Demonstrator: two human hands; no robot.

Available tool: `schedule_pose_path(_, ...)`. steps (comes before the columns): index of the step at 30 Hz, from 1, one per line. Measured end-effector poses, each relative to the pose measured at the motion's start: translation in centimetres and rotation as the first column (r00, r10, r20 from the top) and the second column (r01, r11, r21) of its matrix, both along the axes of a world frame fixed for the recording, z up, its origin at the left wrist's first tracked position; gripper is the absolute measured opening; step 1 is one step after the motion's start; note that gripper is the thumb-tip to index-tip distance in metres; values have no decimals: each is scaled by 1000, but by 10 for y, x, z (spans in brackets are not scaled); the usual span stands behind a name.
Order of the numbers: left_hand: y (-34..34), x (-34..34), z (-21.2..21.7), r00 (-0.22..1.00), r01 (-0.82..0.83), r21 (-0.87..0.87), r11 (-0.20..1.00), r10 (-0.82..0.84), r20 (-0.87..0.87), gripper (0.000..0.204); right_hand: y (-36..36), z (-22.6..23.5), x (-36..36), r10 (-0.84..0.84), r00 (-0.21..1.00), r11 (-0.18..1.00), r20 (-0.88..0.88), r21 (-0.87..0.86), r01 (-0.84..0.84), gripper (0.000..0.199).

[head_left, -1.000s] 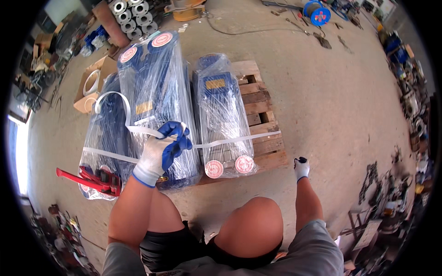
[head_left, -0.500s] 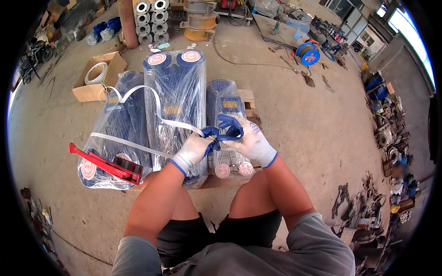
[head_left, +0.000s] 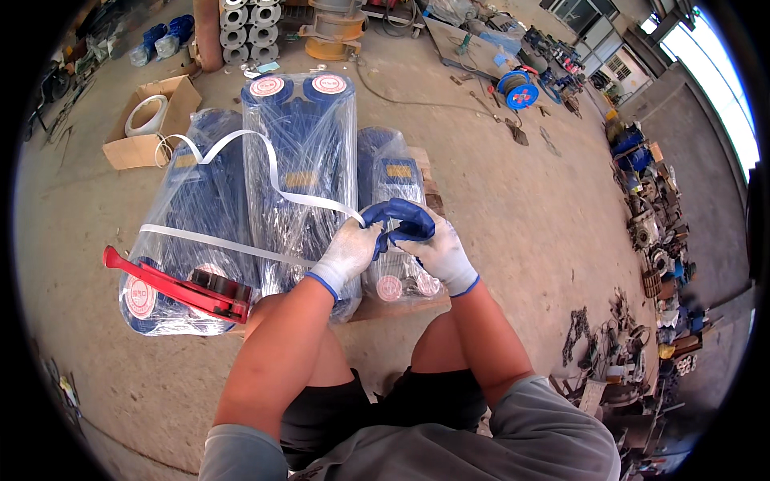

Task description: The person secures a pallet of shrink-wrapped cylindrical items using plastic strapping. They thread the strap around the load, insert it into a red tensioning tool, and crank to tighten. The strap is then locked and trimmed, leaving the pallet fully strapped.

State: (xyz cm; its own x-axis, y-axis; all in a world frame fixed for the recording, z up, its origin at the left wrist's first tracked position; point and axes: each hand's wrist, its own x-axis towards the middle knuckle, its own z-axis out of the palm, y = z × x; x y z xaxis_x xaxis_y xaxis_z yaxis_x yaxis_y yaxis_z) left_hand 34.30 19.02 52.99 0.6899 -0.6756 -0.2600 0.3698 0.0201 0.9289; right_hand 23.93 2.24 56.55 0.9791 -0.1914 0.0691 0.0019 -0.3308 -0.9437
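Our left hand (head_left: 346,250) and right hand (head_left: 433,248) meet in front of us, fingertips touching, both gloved. Our fingers curl closed in a pinch, bare forearms reaching forward over our knees.

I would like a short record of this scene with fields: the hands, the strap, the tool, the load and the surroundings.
left hand: gloved, pinching the white strap
right hand: gloved, fingertips meeting the left hand at the strap end
strap: loops over the wrapped bundles, leads to a cardboard box
tool: red strapping tool lying on the left bundle
load: blue parts in clear plastic on a wooden pallet
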Motion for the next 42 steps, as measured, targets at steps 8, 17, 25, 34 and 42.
schedule_pose_path(8,3,6,-3,940,24,200,980,-90,329,35,8,-10,10,-129,991,888,-34,440,130,34)
schedule_pose_path(17,-6,2,-7,978,-60,64,996,46,203,35,12,-11,22,-134,986,975,101,194,113,37)
schedule_pose_path(25,-4,2,1,947,-171,150,974,120,298,30,6,5,10,-172,976,984,132,78,162,42)
schedule_pose_path(34,-3,2,-9,946,-120,78,990,90,312,32,-2,3,4,-160,972,983,173,122,140,40)
schedule_pose_path(42,4,6,-10,975,-23,255,967,-35,218,22,3,12,2,-190,958,977,214,140,162,44)
